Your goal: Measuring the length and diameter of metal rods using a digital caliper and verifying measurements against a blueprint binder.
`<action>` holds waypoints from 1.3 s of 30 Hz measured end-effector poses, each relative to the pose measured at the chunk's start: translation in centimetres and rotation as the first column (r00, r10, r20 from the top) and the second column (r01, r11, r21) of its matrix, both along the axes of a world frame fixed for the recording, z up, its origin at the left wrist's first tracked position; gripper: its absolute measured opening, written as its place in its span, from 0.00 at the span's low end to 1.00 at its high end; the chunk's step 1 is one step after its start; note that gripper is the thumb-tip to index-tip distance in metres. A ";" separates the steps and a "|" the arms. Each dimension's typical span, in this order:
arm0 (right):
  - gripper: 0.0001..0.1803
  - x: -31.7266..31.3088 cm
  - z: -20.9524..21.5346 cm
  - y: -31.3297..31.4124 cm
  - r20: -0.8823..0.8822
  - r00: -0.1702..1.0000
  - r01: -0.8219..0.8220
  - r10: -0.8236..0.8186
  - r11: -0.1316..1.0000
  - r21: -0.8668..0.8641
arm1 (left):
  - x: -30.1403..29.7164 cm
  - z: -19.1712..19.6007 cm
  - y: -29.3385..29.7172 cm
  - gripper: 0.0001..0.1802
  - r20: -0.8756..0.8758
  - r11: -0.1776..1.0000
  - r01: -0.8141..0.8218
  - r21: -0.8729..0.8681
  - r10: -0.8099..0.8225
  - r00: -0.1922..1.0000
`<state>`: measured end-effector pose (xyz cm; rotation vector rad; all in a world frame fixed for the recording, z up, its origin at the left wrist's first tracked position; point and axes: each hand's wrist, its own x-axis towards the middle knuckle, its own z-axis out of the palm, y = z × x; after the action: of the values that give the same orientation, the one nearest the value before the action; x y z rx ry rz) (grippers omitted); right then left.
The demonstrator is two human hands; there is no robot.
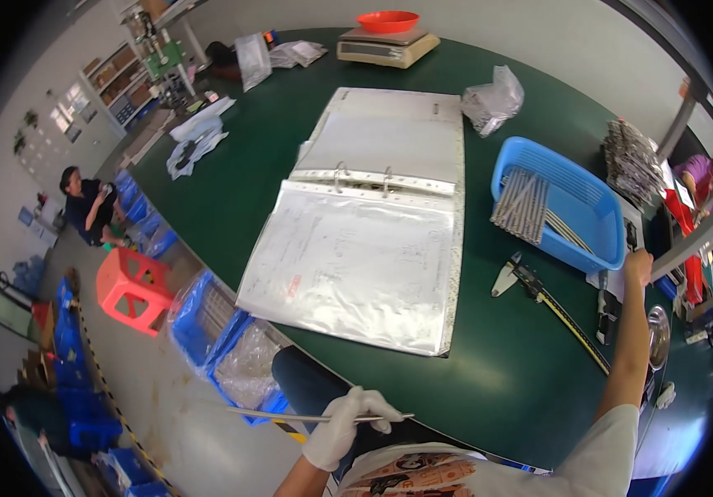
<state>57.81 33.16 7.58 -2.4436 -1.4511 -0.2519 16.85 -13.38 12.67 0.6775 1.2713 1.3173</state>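
Note:
My left hand [341, 427], in a white glove, is closed on a thin metal rod [290, 414] that lies level over my lap, below the table's near edge. My right hand [638, 267] is bare and stretched far to the right, resting on the rim of a blue plastic basket [601, 253] that holds several metal rods [522, 199]; whether its fingers grip the rim I cannot tell. A caliper [518, 275] lies on the green table [497, 373] just left of that hand. An open ring binder [373, 240] with plastic sleeves fills the table's middle.
A scale with a red bowl [388, 37] stands at the far edge, plastic bags [493, 101] near it. Blue crates [224, 340] and a red stool [132, 286] sit on the floor at left. A person [87, 203] crouches far left; another person [696, 178] sits at right.

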 end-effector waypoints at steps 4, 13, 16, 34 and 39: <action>0.18 6.0 1.8 1.8 -0.140 0.931 -0.247 0.337 0.865 0.438 | 0.6 -0.5 1.2 0.38 0.141 0.992 0.105 -0.072 -0.094 0.986; 0.19 -19.8 8.0 -26.7 -0.007 -0.308 -0.935 0.951 -0.301 0.185 | 2.6 -1.6 3.5 0.40 0.221 0.996 0.080 -0.034 -0.070 0.973; 0.16 -21.7 7.0 -30.3 -0.071 -0.484 -0.871 0.872 -0.473 0.129 | 2.9 -2.1 3.8 0.36 0.276 0.998 0.046 -0.038 -0.034 0.961; 0.04 -23.1 3.4 -24.6 -0.380 -0.159 -0.970 0.911 -0.073 0.232 | -4.9 -0.7 2.1 0.28 0.060 0.848 -0.522 0.092 0.519 0.853; 0.05 -22.5 2.9 -25.8 -0.280 -0.070 -0.992 0.957 -0.038 0.119 | -9.1 -2.7 2.2 0.11 -0.648 0.633 -0.740 0.228 0.666 0.370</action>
<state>35.36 7.36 10.49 -0.6659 -2.6441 0.5493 7.70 -11.18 9.95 0.5628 2.4518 1.7372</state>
